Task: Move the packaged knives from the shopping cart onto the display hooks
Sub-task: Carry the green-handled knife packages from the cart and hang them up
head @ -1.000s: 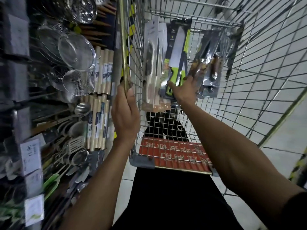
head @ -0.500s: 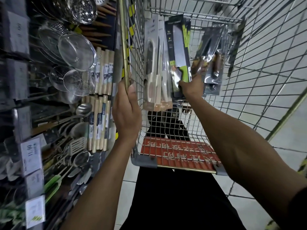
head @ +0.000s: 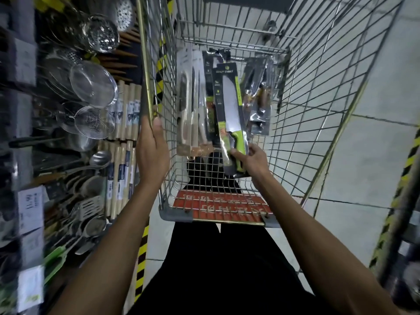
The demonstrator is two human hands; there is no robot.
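Observation:
A wire shopping cart point(head: 318, 92) stands in front of me with several packaged knives inside. My right hand point(head: 252, 160) grips the bottom of a packaged knife with a green handle point(head: 230, 114), held upright above the cart's floor. White-handled knife packs point(head: 193, 105) lean against the cart's left wall. Brown-handled knife packs point(head: 259, 98) lean further right. My left hand point(head: 152, 151) clasps the cart's left top rail. The display rack point(head: 68, 133) with hanging goods is on the left.
The rack on the left holds metal strainers point(head: 93, 87), ladles, spatulas and wooden rolling pins point(head: 127, 114), with price tags point(head: 30, 202) along its edge. A red panel point(head: 222, 205) covers the cart's near end. Grey tiled floor point(head: 375, 137) lies to the right, with yellow-black tape.
My right hand has lifted the green-handled knife pack out from among the other packs and drawn it toward me. My left hand stays on the cart rail.

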